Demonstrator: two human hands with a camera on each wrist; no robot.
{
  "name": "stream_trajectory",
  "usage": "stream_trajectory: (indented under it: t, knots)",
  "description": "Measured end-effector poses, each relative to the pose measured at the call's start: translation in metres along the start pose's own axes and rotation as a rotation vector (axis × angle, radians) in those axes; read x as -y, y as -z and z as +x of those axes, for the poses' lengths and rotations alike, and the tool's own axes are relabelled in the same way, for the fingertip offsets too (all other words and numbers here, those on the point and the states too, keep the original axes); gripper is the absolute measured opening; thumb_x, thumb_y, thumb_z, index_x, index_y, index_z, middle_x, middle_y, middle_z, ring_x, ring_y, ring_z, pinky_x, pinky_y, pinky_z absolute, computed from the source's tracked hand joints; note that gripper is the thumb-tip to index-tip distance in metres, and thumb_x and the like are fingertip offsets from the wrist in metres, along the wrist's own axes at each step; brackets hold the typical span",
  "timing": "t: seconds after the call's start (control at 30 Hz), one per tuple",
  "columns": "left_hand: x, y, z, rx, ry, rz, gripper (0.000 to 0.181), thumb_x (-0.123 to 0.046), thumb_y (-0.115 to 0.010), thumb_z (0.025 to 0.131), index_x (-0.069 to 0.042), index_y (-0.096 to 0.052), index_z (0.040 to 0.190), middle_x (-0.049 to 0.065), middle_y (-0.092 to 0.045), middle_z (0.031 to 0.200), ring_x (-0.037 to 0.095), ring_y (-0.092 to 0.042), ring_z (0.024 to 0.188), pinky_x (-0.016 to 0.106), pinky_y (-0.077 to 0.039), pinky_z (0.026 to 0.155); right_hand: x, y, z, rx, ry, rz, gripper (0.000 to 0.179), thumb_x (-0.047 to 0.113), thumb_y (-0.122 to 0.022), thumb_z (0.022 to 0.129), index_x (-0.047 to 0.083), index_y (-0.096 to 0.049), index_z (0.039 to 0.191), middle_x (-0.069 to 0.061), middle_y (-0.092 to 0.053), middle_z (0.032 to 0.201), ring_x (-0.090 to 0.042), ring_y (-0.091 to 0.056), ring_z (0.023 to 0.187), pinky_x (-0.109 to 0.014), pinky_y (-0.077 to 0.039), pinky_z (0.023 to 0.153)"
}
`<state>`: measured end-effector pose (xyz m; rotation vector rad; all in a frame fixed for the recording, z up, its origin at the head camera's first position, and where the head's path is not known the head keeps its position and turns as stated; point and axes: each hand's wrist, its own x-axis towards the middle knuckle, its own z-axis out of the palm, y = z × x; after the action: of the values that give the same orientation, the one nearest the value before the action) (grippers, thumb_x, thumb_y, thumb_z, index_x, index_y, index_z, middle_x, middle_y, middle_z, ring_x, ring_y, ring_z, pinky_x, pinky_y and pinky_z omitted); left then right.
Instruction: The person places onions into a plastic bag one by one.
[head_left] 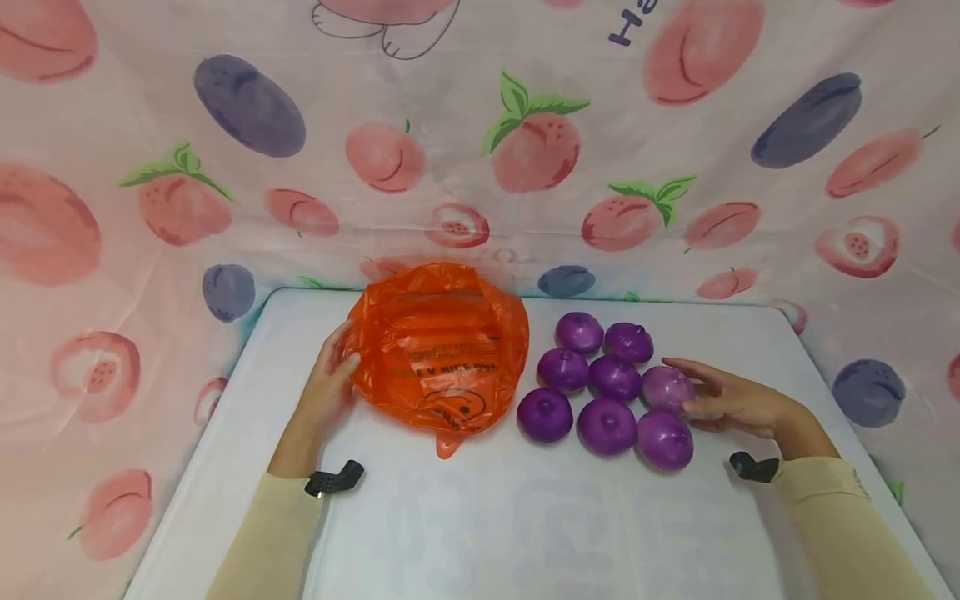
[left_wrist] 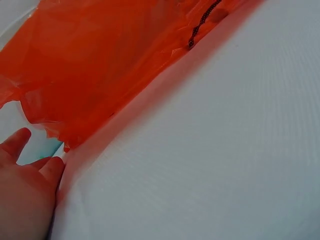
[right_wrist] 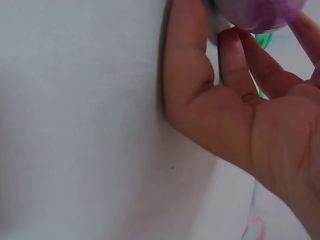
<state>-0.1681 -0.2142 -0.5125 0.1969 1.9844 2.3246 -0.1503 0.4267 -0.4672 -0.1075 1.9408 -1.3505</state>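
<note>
An orange translucent plastic bag (head_left: 442,350) with dark printing lies puffed up towards the back of the white table. At its left edge is my left hand (head_left: 327,385), with fingers loosely extended; the left wrist view shows this hand (left_wrist: 27,192) beside the bag's crinkled edge (left_wrist: 75,110). To the right of the bag, several glossy purple onions (head_left: 615,377) stand close together in rows. My right hand (head_left: 738,402) holds the rightmost onion of the middle row (head_left: 666,389) between thumb and fingers. In the right wrist view, that onion (right_wrist: 265,12) is partly cut off by the frame's top.
The white table (head_left: 480,525) has its back edge against a fruit-printed curtain (head_left: 420,100). A front-row onion (head_left: 664,439) sits right beside the held one. Black wrist devices are worn on the left (head_left: 333,478) and right (head_left: 753,467) arms.
</note>
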Motion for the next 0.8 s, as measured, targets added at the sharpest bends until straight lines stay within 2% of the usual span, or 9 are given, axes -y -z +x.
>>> stream_trajectory:
  t: [0.13,0.57,0.8]
  knots:
    - [0.0021,0.0000,0.0000,0.017,-0.007,-0.048,0.060,-0.014,-0.050,0.107,-0.026,-0.027,0.161,-0.001,-0.022,0.168,0.010,-0.039,0.141,0.017,-0.048,0.105,0.0006,0.0007,0.0005,0.010,-0.011,0.000,0.084,0.017,-0.061,0.101,0.027,-0.009,0.165,-0.023,-0.007,0.167,-0.048,-0.017,0.152,-0.062,-0.044,0.112]
    - [-0.0003,0.0001,-0.0006,0.010,-0.002,-0.050,0.060,-0.014,-0.051,0.107,-0.024,-0.027,0.161,0.000,-0.021,0.169,0.005,-0.037,0.141,0.014,-0.046,0.106,0.0082,-0.0019,0.0020,-0.013,-0.035,0.007,0.083,0.015,-0.063,0.100,0.025,-0.012,0.165,-0.025,-0.012,0.166,-0.039,-0.034,0.146,-0.058,-0.047,0.110]
    - [0.0019,-0.0005,0.0004,0.015,-0.001,-0.062,0.060,-0.012,-0.051,0.107,-0.024,-0.027,0.161,-0.001,-0.021,0.169,0.004,-0.038,0.141,0.014,-0.045,0.107,0.0052,-0.0016,0.0012,-0.024,-0.020,-0.003,0.080,0.013,-0.062,0.101,0.022,-0.014,0.164,-0.026,-0.014,0.165,-0.035,-0.037,0.143,-0.056,-0.049,0.108]
